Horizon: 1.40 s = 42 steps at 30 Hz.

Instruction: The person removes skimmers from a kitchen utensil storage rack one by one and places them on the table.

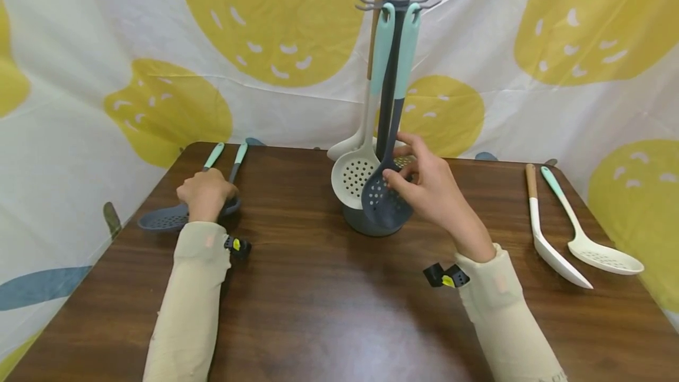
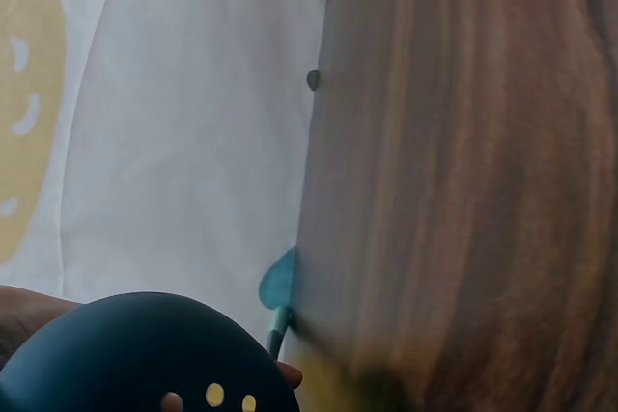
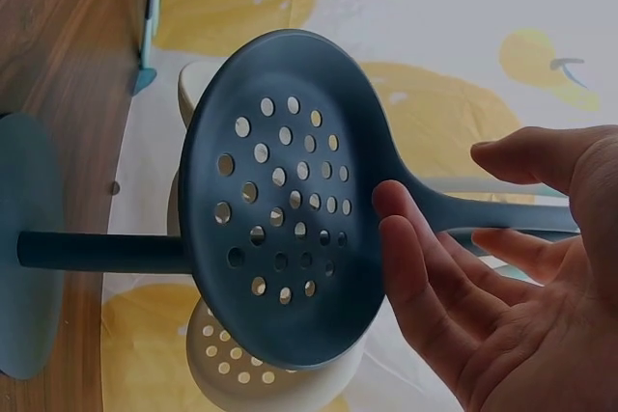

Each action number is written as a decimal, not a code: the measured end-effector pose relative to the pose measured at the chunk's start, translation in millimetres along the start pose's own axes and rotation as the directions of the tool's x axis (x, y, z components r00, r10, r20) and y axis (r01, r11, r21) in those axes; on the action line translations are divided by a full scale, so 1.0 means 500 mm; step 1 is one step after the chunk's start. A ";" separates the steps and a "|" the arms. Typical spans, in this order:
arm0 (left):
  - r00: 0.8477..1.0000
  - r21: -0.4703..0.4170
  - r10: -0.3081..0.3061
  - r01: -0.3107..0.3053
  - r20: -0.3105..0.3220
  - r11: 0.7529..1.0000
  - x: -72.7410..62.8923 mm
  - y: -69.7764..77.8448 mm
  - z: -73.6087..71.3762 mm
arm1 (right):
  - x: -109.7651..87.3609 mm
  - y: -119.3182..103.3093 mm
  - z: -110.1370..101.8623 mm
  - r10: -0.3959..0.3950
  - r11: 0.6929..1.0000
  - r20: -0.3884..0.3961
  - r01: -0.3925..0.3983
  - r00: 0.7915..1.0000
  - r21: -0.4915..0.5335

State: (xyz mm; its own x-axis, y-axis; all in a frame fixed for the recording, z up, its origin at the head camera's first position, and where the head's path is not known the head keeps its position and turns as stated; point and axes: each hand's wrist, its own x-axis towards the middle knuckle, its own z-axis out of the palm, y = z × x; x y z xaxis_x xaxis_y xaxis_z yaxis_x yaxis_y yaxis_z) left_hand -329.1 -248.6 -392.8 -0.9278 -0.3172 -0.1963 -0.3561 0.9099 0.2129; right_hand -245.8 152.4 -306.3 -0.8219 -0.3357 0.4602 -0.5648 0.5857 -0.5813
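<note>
A dark skimmer [image 3: 280, 190] with a mint handle hangs on the utensil stand [image 1: 398, 2]. My right hand [image 1: 432, 187] is beside its neck; in the right wrist view the fingers [image 3: 425, 287] reach to the edge of its bowl, and the thumb is apart from it. Behind it hangs a pale skimmer [image 1: 354, 178]. At the left of the table my left hand [image 1: 204, 193] grips a dark slotted spoon [image 1: 163, 219], whose rounded, holed head [image 2: 154, 354] fills the lower left of the left wrist view. Most of the left fingers are hidden.
Beside the left hand lies another dark utensil with a mint handle [image 1: 240, 155]. A white ladle [image 1: 554, 255] with a wooden handle and a white slotted spoon [image 1: 605, 255] lie at the right. The stand's round grey base [image 3: 29, 335] rests on the wooden table [image 1: 318, 299], with a lemon-print cloth [image 1: 297, 111] behind.
</note>
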 end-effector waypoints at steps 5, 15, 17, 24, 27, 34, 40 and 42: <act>1.000 -0.014 -0.008 0.008 0.014 1.000 0.003 0.003 0.008 | -0.002 0.003 0.000 -0.006 1.000 -0.004 0.006 1.000 0.004; 1.000 -0.032 -0.009 0.009 0.016 0.999 0.011 0.003 0.019 | -0.001 0.003 0.002 -0.005 0.998 -0.032 0.007 0.999 0.056; 1.000 -0.035 0.002 -0.002 0.019 0.999 0.012 0.002 0.020 | -0.001 0.003 0.003 -0.005 0.998 -0.044 0.008 0.999 0.066; 0.998 -0.036 0.039 -0.037 0.053 0.999 0.011 -0.002 0.017 | -0.005 0.003 0.004 0.027 0.996 -0.092 -0.019 0.995 0.089; 0.997 -0.045 0.052 -0.050 0.050 0.998 0.009 -0.002 0.013 | -0.007 0.000 0.002 0.022 0.996 -0.113 -0.011 0.993 0.092; 0.996 -0.052 0.085 -0.084 0.020 0.995 -0.003 0.011 -0.002 | -0.004 -0.003 0.000 -0.007 0.996 -0.135 0.019 0.991 0.089; 0.985 -0.060 0.147 -0.153 -0.086 0.986 -0.030 0.054 -0.012 | -0.003 -0.004 0.001 -0.024 0.996 -0.160 0.038 0.987 0.085; 0.973 -0.054 0.192 -0.200 -0.125 0.978 -0.043 0.078 -0.013 | -0.004 -0.003 -0.001 -0.029 0.996 -0.178 0.044 0.984 0.081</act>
State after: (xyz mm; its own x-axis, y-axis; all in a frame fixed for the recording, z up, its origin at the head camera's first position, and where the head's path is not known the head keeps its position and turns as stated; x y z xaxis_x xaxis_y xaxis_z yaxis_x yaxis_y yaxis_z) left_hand -323.5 -208.0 -374.2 -0.9854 -0.1675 -0.0304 -0.1688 0.9391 0.2994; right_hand -243.2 152.7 -306.1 -0.7789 -0.2153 0.5890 -0.6043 0.5089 -0.6131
